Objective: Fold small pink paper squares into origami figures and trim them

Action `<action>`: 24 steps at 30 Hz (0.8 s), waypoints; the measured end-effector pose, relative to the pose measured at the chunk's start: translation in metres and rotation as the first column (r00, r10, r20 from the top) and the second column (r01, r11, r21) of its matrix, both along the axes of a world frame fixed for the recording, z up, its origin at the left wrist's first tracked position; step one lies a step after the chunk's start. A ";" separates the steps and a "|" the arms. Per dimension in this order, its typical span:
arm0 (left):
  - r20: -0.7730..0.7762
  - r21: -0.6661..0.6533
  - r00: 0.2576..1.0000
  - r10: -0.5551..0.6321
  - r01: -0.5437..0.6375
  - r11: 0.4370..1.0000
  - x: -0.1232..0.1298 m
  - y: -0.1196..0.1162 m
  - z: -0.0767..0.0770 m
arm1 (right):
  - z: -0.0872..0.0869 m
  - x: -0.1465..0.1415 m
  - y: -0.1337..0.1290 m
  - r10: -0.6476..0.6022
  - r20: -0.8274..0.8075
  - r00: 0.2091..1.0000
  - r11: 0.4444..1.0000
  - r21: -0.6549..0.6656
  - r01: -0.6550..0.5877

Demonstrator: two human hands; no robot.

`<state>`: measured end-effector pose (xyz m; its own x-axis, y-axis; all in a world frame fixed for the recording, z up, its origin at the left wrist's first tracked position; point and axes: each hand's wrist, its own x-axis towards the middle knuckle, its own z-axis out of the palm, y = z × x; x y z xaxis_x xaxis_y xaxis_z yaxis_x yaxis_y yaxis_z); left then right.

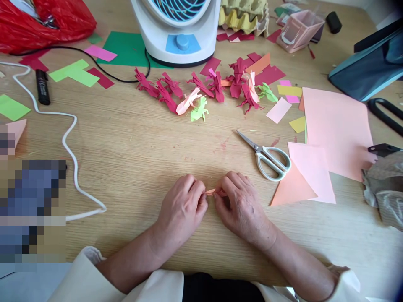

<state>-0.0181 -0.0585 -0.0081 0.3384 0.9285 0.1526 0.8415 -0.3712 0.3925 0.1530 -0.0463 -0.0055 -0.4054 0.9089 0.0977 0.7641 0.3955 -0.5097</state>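
A narrow piece of folded orange paper (210, 192) spans the small gap between my two hands, low over the wooden table. My left hand (185, 201) pinches its left end between thumb and fingers. The other end sits in the closed fingers of my right hand (241, 205). Most of the paper is hidden by my fingers. Scissors (267, 155) with white handles lie to the right, beyond my right hand, blades pointing away to the left. Their handles rest by an orange paper triangle (292, 184) and a pink paper sheet (315, 167).
Several folded paper figures (170, 90) in dark red, pink and green lie in front of a white fan (179, 42). A large pink sheet (340, 130) is at right. A white cable (74, 159) winds along the left, near a black marker (43, 87). Egg cartons (244, 19) stand behind.
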 end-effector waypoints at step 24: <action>-0.100 0.126 0.976 -0.195 0.207 0.970 -0.017 -0.013 0.000 | 0.002 -0.002 0.001 -0.014 -0.031 0.999 0.999 -0.045 0.012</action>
